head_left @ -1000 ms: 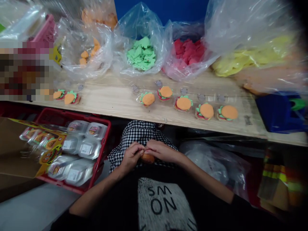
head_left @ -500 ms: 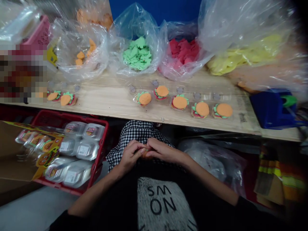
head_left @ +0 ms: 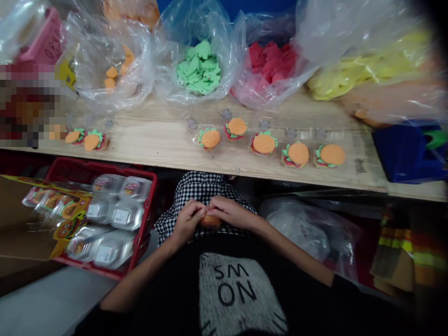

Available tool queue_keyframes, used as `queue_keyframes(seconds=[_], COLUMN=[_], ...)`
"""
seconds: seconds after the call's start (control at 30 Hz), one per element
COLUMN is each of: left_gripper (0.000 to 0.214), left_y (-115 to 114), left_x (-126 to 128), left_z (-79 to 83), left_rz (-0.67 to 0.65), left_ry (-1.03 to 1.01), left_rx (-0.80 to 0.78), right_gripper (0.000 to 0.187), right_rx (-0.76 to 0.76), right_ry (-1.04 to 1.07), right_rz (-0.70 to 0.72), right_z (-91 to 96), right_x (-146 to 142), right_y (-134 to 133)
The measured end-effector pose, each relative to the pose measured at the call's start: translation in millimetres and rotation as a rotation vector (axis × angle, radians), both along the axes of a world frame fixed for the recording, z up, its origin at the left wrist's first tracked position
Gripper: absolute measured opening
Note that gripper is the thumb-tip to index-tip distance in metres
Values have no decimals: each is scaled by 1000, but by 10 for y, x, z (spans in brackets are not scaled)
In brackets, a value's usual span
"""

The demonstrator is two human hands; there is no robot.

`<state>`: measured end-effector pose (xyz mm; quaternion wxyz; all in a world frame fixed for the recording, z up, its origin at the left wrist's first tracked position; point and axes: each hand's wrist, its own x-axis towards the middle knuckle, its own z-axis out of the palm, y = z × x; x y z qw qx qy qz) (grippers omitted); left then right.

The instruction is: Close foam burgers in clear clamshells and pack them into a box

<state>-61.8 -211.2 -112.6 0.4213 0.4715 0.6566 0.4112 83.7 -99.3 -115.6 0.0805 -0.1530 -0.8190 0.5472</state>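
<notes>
Over the lap, my left hand (head_left: 189, 218) and my right hand (head_left: 229, 212) meet with fingertips pinched together at the upper edge of a rounded orange-brown toy burger bun (head_left: 210, 221). My fingers cover its far side, and whether other layers are in it I cannot make out. On the table ahead stand several toy burgers with orange tops and green and red layers, among them one burger (head_left: 210, 138) nearest my hands, in open clear plastic boxes. Two more, including a burger (head_left: 94, 140), stand farther left.
Clear bags of green pieces (head_left: 199, 67), red pieces (head_left: 271, 63), yellow pieces (head_left: 371, 63) and orange pieces (head_left: 111, 79) line the table's (head_left: 154, 144) back. A red crate (head_left: 154, 186) of closed clear boxes is left of my lap; a blue tape dispenser (head_left: 402, 154) sits right.
Both hands have shifted slightly toward the table, and more of the bun shows below my fingers. The burgers on the table have not been moved.
</notes>
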Motion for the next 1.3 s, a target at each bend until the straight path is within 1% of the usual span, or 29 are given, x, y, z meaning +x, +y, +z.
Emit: queue_keyframes(seconds=[0.1, 0.17, 0.37, 0.43, 0.5, 0.63, 0.7, 0.77, 0.83, 0.9, 1.03, 1.2, 1.3], left_gripper=[12, 11, 12, 18, 20, 19, 19, 19, 18, 16, 14, 12, 13], left_y=[-90, -165, -340, -349, -311, -89, 41, 133, 171, 164, 103, 37, -3], left_x=[-68, -115, -230, -272, -323, -409, -420, -407, -376, -338, -265, -208, -189], left_z=[-1, -11, -99, -91, -23, 236, 345, 400, 399, 361, 253, 130, 84], left_rz=[168, 217, 157, 110, 21, -184, -297, -375, -373, -333, -252, -175, -134], left_ry=[-98, -122, -57, -20, 65, 283, 322, 327, 328, 336, 324, 285, 263], left_rx=[-34, -52, -60, -45, -24, 24, 29, 18, 4, -13, -23, -18, -30], right_gripper=[18, 17, 18, 18, 17, 15, 14, 14, 15, 17, 18, 16, 16], right_rx=[-65, -142, -448, -499, -470, -258, -185, -144, -128, -126, -116, -109, -106], right_ry=[-24, -29, -16, -30, -31, -10, -10, -18, -26, -31, -18, -7, -11], right_rz=[-48, -74, -72, -102, -118, -62, -36, -23, -27, -39, -63, -43, -31], right_z=[18, 16, -82, -92, -68, 35, 77, 100, 101, 81, -11, -146, -177], right_x=[-48, -68, -78, -85, -98, -132, -144, -154, -162, -168, -172, -169, -171], right_y=[53, 74, 52, 33, 18, 7, 2, -8, -25, -45, -83, -114, -128])
